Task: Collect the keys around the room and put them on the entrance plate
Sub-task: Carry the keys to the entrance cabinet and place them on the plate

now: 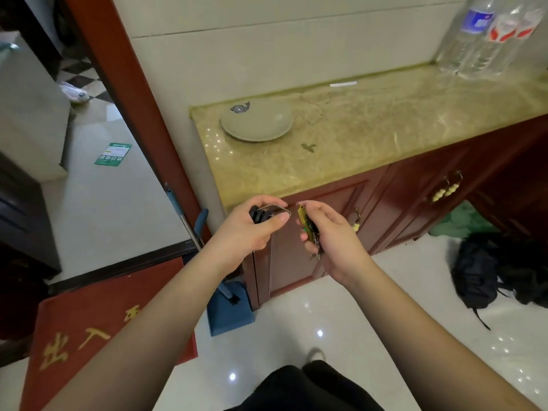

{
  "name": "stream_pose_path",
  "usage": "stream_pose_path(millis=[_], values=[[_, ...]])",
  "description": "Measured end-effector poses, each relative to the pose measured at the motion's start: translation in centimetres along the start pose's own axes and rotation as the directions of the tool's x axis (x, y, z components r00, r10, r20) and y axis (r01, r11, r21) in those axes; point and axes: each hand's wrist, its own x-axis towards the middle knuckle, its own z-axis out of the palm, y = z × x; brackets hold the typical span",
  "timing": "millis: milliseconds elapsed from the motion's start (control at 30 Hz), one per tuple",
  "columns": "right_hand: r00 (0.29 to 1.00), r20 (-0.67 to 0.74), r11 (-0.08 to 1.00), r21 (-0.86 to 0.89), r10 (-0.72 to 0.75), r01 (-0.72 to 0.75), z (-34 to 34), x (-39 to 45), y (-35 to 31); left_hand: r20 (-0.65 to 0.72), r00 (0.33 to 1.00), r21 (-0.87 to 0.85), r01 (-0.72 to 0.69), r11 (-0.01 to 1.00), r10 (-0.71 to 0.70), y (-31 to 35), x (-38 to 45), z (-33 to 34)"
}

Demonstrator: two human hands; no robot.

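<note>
My left hand (pixel 252 229) grips a bunch of black-headed keys (pixel 259 215) on a wire ring, held in front of the cabinet edge. My right hand (pixel 332 235) holds a second bunch of keys (pixel 308 226) with a yellow-green tag; some keys hang below the palm. Both hands are close together, just below the front edge of the marble counter (pixel 370 143). A pale round plate (pixel 257 121) with a small blue fish mark on its rim sits at the counter's left end, with nothing in it.
Clear plastic bottles (pixel 486 37) stand at the counter's back right. A blue dustpan (pixel 228 307) and broom handle lean by the cabinet's left side. A red doormat (pixel 98 330) lies at the doorway. Black bags (pixel 498 271) rest on the floor at right.
</note>
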Motion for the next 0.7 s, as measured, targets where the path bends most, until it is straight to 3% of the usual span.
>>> stream_pose_path(millis=[133, 333, 500, 700], values=[[0.998, 0.057, 0.999, 0.043, -0.026, 0.024, 1.0, 5.1, -3.3, 0.006, 1.0, -0.02, 0.001, 1.0, -0.001, 1.1, 4.4, -1.9], [0.984, 0.17, 0.998, 0.038, -0.052, 0.046, 2.0, 14.6, -7.2, -0.264, 0.964, -0.019, -0.033, 0.999, 0.027, 2.2, 12.0, -4.8], [0.97, 0.24, 0.993, -0.103, -0.032, 0.058, 1.7, 22.1, -10.0, -0.448, 0.891, -0.053, 0.062, 0.997, -0.08, 3.7, 19.2, -5.0], [0.96, 0.27, 0.935, -0.314, -0.078, 0.165, 0.5, 28.9, -13.4, -0.443, 0.893, 0.095, 0.139, 0.986, -0.083, 5.8, 25.9, -5.3]])
